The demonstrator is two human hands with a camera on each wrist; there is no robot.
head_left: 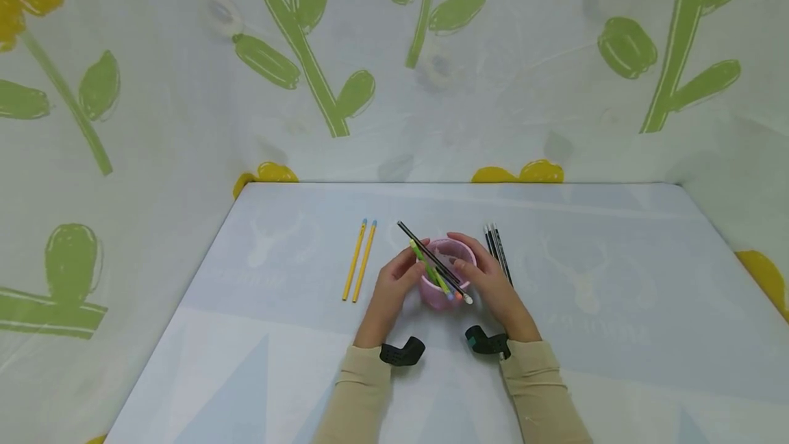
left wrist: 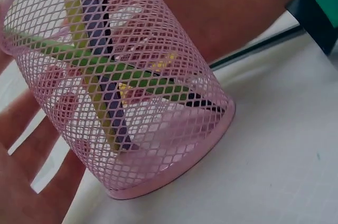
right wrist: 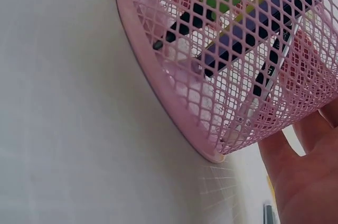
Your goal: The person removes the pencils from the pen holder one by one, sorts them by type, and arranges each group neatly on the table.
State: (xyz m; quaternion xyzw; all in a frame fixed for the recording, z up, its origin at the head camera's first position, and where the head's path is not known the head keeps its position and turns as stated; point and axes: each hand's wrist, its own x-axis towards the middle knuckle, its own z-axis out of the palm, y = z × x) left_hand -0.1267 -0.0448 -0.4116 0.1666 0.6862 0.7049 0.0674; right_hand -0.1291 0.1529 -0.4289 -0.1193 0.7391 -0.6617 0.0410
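Note:
A pink mesh pencil cup (head_left: 436, 299) stands between my two hands, in the middle of the table. My left hand (head_left: 390, 288) curves round its left side, and my right hand (head_left: 496, 288) holds it from the right. Black pencils (head_left: 408, 230) and a bright green pencil (head_left: 422, 260) lean across the cup's mouth. Through the mesh in the left wrist view, a green pencil (left wrist: 142, 78) crosses a purple one (left wrist: 113, 110) inside. In the right wrist view, the cup's solid pink base rim (right wrist: 153, 71) shows above the tabletop; whether it touches the table I cannot tell.
Two yellow pencils (head_left: 365, 262) with blue ends lie side by side left of the cup. Several black pencils (head_left: 502, 255) lie together beyond my right hand. The pale table (head_left: 616, 362) meets a flower-patterned cloth wall (head_left: 524, 101) at its far edge.

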